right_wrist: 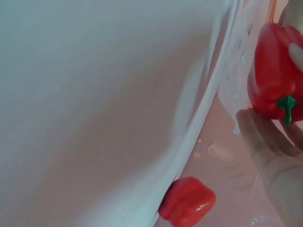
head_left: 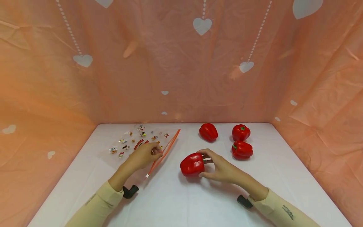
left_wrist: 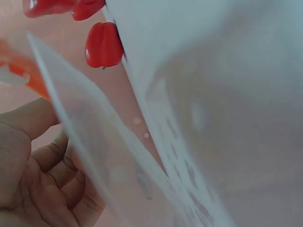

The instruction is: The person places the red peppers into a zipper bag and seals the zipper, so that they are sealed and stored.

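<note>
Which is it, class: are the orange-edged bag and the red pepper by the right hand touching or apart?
Apart: the head view shows white tabletop between the orange-edged bag and the red pepper.

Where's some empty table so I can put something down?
Bare table lies between the left sleeve and right sleeve, and right of the back-right peppers. It's crowded left, at the plastic bag and left hand, and in the middle, where the right hand grips a red pepper.

A peach-orange curtain point(head_left: 175, 72) printed with pale hearts point(head_left: 202, 26), some hanging from dotted strings point(head_left: 68, 26), stood behind and beside the white table point(head_left: 170, 205).
</note>
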`<state>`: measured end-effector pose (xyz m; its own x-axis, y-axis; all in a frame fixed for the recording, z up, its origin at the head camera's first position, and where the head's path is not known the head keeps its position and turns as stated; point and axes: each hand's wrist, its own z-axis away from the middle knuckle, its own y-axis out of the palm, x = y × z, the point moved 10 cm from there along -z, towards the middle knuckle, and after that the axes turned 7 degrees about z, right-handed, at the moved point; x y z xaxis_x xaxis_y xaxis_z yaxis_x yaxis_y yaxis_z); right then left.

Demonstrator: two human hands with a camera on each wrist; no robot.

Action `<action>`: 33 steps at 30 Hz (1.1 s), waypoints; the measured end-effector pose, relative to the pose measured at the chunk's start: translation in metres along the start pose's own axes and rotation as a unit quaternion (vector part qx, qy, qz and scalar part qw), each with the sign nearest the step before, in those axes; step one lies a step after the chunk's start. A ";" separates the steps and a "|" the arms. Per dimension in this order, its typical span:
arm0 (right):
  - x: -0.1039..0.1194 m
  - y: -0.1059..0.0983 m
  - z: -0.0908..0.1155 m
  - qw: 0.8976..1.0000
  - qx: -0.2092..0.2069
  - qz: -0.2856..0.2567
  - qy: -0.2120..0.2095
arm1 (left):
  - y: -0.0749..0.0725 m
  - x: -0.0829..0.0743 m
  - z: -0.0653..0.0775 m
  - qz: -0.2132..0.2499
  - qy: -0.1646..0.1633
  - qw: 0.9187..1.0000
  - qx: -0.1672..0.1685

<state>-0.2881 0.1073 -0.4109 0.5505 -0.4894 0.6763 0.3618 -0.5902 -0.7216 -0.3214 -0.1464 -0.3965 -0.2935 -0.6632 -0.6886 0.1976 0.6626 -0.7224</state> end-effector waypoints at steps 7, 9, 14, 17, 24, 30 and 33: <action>0.001 -0.006 -0.011 0.999 -0.044 -0.005 0.025 | 0.000 -0.008 -0.005 0.027 0.011 1.000 -0.009; 0.001 -0.007 -0.015 0.998 -0.055 -0.001 0.032 | 0.002 -0.008 -0.005 0.034 0.010 0.999 -0.008; 0.003 -0.010 -0.025 0.996 -0.081 0.004 0.044 | 0.004 -0.008 -0.006 0.043 0.008 0.999 -0.008; 0.006 -0.012 -0.031 0.994 -0.100 -0.005 0.043 | 0.004 -0.008 -0.006 0.042 0.009 0.999 -0.013; 0.008 -0.013 -0.043 0.990 -0.132 -0.026 0.050 | 0.003 -0.010 -0.007 0.040 0.009 0.999 -0.018; 0.013 -0.014 -0.053 0.987 -0.148 -0.039 0.040 | 0.005 -0.009 -0.007 0.040 -0.004 0.999 -0.019; 0.014 -0.013 -0.056 0.986 -0.151 -0.045 0.045 | 0.006 -0.011 -0.007 0.042 0.003 0.999 -0.019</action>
<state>-0.3273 0.0722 -0.3835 0.4525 -0.4735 0.7556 0.1574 -0.7916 -0.5904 -0.3241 -0.1328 -0.3931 -0.2832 -0.6028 -0.7460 0.1851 0.7288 -0.6592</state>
